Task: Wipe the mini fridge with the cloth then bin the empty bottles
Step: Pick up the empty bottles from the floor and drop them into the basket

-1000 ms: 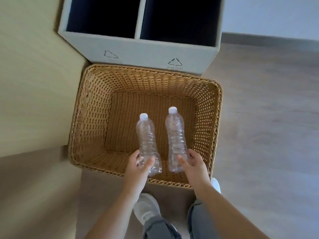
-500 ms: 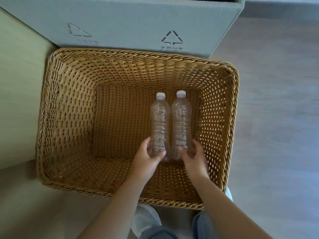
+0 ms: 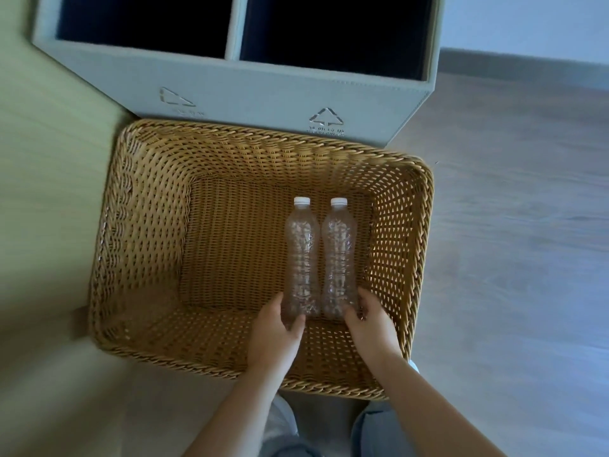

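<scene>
Two grey trouser legs and the toe of a white shoe sit nearest to us at the bottom edge. Just above them our forearms reach into a large rectangular honey-coloured woven wicker basket. Our left hand curls thumb and fingers round the base of the left clear ribbed plastic bottle. Our right hand grips the base of the right clear ribbed plastic bottle the same way.

Both bottles are white-capped and look empty. They lie side by side with their bodies touching and their caps pointing away from us, low inside the basket toward its right half. We cannot tell whether they rest on the woven bottom or hang just above it.

Just behind the basket's far rim stands a pale grey two-compartment bin with dark open compartments and triangle symbols embossed on its front. Pale wood-grain floor spreads to the right, and a beige flat panel runs down the left.
</scene>
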